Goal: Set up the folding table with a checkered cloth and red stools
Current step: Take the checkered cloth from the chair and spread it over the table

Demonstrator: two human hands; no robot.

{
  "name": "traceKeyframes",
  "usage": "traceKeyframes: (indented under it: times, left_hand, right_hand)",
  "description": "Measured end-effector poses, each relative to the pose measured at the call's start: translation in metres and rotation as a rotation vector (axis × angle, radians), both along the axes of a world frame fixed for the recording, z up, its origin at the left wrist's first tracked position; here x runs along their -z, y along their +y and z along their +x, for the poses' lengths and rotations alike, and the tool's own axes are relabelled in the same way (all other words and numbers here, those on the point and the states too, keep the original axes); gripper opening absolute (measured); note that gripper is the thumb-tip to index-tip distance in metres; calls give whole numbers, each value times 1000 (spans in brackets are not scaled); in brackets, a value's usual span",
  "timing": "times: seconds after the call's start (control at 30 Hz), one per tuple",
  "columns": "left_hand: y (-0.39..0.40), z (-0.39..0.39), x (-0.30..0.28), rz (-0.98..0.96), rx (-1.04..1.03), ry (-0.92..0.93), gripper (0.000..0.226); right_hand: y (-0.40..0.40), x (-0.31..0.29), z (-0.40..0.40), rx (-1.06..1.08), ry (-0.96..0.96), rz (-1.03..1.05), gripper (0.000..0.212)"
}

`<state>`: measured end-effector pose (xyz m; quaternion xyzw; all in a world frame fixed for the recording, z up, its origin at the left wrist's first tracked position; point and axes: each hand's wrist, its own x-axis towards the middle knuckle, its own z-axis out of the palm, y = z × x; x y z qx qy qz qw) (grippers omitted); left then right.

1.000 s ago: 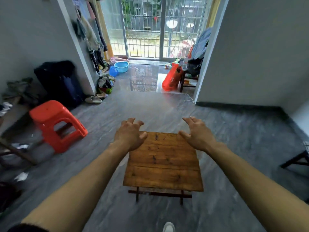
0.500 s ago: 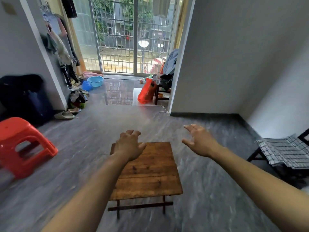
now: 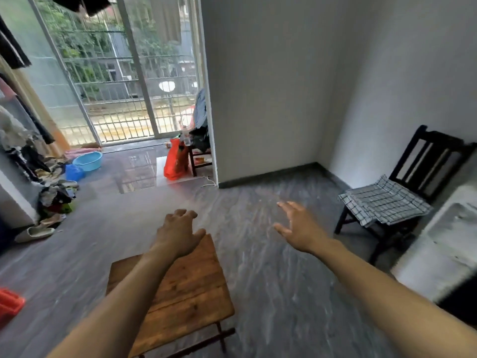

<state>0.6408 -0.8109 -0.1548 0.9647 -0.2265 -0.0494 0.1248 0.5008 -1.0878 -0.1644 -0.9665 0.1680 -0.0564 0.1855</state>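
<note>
Head view: the folding table [image 3: 180, 293] stands unfolded beneath the left hand [image 3: 178, 235], loosely curled, holding nothing. The right hand [image 3: 296, 228], fingers spread and empty, points toward the checkered cloth [image 3: 384, 202] on the black chair [image 3: 426, 156], probably its next pickup; 1 red stool [image 3: 9, 303] sits far left.

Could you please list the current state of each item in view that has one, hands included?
Folding table: unfolded, standing, top bare.
Checkered cloth: folded, lying on the chair seat.
Black chair: upright, beside the wall.
Red stool: at the left edge, mostly out of view.
Left hand: loosely curled, holding nothing.
Right hand: open, fingers spread.
</note>
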Motion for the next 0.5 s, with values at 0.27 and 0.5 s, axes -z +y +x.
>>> traceKeyframes:
  times: [0.27, 0.5]
  left_hand:
    - [-191, -26, -16, -39, 138, -23, 54]
    - [-327, -17, -4, -37, 316, 19, 55]
  right_hand:
    - [-167, -7, -70, 126, 5, 12, 70]
    - [-271, -6, -93, 297, -78, 124, 68]
